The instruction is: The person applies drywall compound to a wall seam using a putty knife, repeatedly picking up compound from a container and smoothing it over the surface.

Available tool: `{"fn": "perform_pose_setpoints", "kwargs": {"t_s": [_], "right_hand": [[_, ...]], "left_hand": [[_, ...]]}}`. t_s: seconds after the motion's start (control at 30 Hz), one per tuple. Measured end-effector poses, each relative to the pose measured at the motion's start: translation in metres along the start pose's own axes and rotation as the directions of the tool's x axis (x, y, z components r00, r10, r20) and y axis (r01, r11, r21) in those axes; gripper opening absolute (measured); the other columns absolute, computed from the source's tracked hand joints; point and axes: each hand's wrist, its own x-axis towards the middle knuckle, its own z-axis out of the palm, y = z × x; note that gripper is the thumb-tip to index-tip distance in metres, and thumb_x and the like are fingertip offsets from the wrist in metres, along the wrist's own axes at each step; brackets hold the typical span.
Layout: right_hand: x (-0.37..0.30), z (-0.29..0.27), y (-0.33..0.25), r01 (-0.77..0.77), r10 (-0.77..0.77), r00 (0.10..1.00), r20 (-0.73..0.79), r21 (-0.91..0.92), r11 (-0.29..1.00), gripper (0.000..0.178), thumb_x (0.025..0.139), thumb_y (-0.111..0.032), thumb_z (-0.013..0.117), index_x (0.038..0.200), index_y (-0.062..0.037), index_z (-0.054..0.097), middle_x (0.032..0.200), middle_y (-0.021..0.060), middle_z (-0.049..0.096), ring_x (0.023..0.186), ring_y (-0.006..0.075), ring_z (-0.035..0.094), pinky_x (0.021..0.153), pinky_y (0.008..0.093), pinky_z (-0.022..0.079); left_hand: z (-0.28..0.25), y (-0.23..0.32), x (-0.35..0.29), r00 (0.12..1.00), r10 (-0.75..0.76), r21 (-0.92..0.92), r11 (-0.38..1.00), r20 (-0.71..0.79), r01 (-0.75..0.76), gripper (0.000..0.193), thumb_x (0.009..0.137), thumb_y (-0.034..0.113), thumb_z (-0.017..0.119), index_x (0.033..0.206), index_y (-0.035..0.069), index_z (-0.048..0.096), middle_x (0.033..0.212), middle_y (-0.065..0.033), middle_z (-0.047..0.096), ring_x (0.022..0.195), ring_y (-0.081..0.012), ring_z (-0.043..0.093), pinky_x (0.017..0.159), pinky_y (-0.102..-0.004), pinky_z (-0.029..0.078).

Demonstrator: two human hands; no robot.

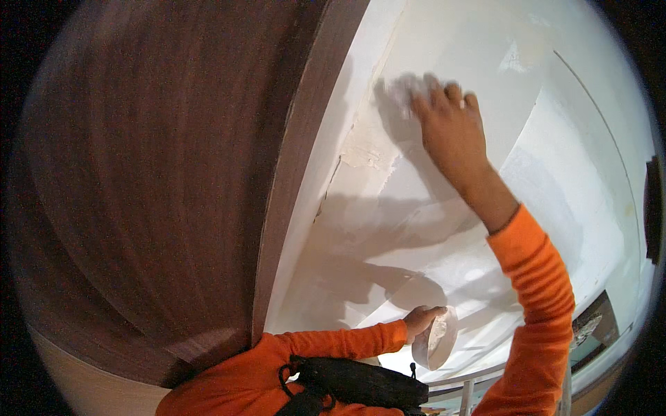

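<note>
Up by my right hand (447, 128) the white wall (430, 229) carries a rough, cracked patch of filler (364, 149) beside the dark wooden door frame (298, 159); my fingers press a pale, blurred pad or rag (402, 89) flat against the surface, though what it is exactly I cannot tell; my left hand (420, 320), low and well below the right, grips a small white tub of paste (437, 338); I judge that even, overlapping strokes toward the crack would serve best; I would keep the tub tilted up so nothing drips.
</note>
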Motion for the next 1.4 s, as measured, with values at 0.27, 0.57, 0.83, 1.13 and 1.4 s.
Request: {"fn": "perform_pose_setpoints", "kwargs": {"t_s": [0.27, 0.57, 0.83, 1.13, 1.4], "right_hand": [[0.049, 0.007, -0.023, -0.146, 0.125, 0.982, 0.143, 0.142, 0.979, 0.021, 0.083, -0.011, 0.056, 0.100, -0.0013, 0.064, 0.104, 0.0147, 0.062, 0.101, 0.0297, 0.059, 0.075, 0.0410, 0.053], [-0.038, -0.012, -0.157, -0.097, 0.004, 0.972, 0.235, 0.384, 0.918, 0.047, 0.088, -0.018, 0.053, 0.128, 0.0072, 0.052, 0.137, 0.0293, 0.042, 0.117, 0.0368, 0.051, 0.085, 0.0475, 0.050], [-0.116, -0.027, -0.241, 0.019, -0.238, 0.901, 0.361, 0.517, 0.856, 0.043, 0.084, -0.019, 0.056, 0.119, 0.0052, 0.058, 0.134, 0.0251, 0.046, 0.114, 0.0367, 0.051, 0.083, 0.0512, 0.048], [-0.147, -0.011, -0.173, -0.361, 0.088, 0.931, 0.354, 0.856, 0.369, 0.028, 0.089, -0.013, 0.052, 0.112, 0.0027, 0.059, 0.110, 0.0188, 0.058, 0.099, 0.0306, 0.057, 0.075, 0.0405, 0.051], [-0.140, -0.035, -0.150, -0.519, 0.145, 0.655, 0.742, 0.581, -0.627, 0.039, 0.095, -0.020, 0.051, 0.129, -0.0003, 0.050, 0.103, 0.0072, 0.063, 0.079, 0.0175, 0.062, 0.069, 0.0292, 0.050]], "left_hand": [[-0.006, -0.006, 0.005, 0.999, -0.026, -0.101, 0.995, -0.026, 0.023, 0.043, 0.091, 0.035, 0.057, 0.117, 0.001, 0.057, 0.107, -0.0137, 0.065, 0.094, -0.0252, 0.064, 0.087, -0.0411, 0.049], [-0.012, -0.019, 0.001, 0.998, -0.015, -0.010, 1.000, -0.062, 0.014, 0.045, 0.088, 0.039, 0.060, 0.115, 0.003, 0.059, 0.105, -0.0125, 0.066, 0.092, -0.0250, 0.064, 0.088, -0.0400, 0.048], [-0.052, -0.072, -0.016, 0.988, -0.116, 0.074, 0.990, -0.098, 0.124, 0.050, 0.087, 0.041, 0.060, 0.118, 0.001, 0.058, 0.108, -0.0147, 0.065, 0.094, -0.0267, 0.063, 0.087, -0.0404, 0.048], [-0.035, -0.087, 0.001, 0.986, -0.129, 0.177, 0.973, -0.105, 0.146, 0.056, 0.086, 0.044, 0.059, 0.120, -0.001, 0.057, 0.111, -0.0172, 0.064, 0.096, -0.0286, 0.063, 0.086, -0.0408, 0.047], [-0.039, -0.048, 0.005, 0.980, -0.043, 0.318, 0.942, -0.195, 0.105, 0.062, 0.085, 0.046, 0.059, 0.122, -0.003, 0.056, 0.113, -0.0194, 0.063, 0.099, -0.0302, 0.062, 0.085, -0.0412, 0.047]]}}
